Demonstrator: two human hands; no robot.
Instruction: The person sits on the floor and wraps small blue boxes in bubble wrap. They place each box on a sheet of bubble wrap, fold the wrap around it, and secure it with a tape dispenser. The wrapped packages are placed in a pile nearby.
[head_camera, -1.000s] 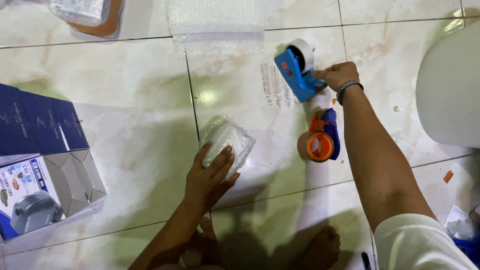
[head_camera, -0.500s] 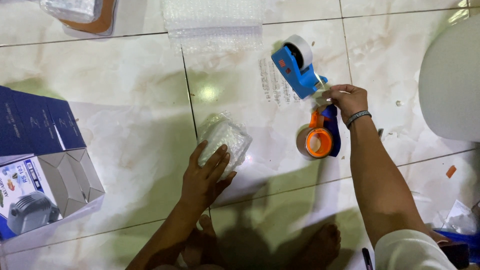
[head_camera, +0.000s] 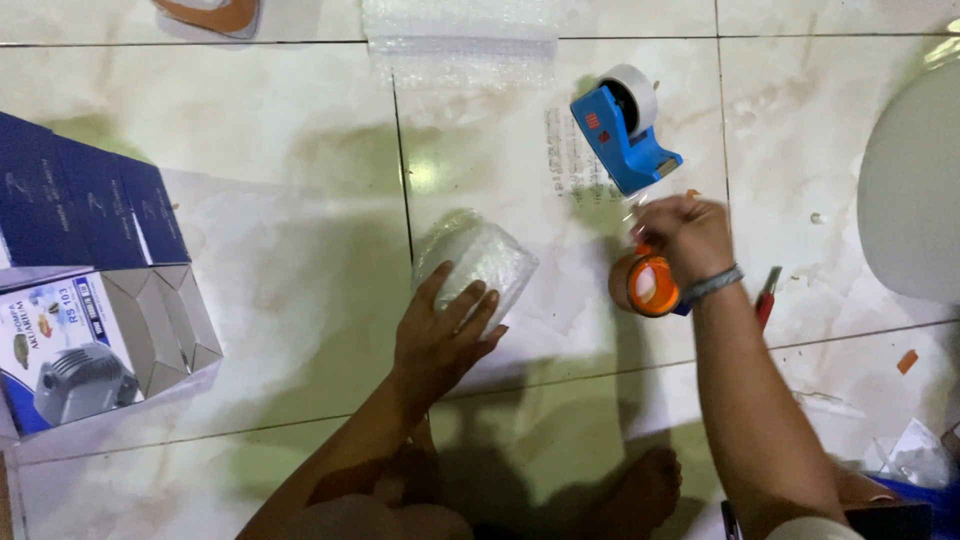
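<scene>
Blue tape dispenser (head_camera: 622, 140) with a white roll, orange tape roll (head_camera: 648, 286) beside it, clear bubble-wrapped bundle (head_camera: 478, 262) (dimpled all over), dark blue boxes (head_camera: 85, 205), grey-flapped carton (head_camera: 105, 345) with a blue printed front, cream marbled floor tiles (head_camera: 260, 130) with dark grout lines.

The left hand (head_camera: 440, 335) lies palm down at the centre of the frame, fingers spread and pointing up. The right hand (head_camera: 685, 232), at centre right, is curled into a loose fist, forearm running down to the lower right.
</scene>
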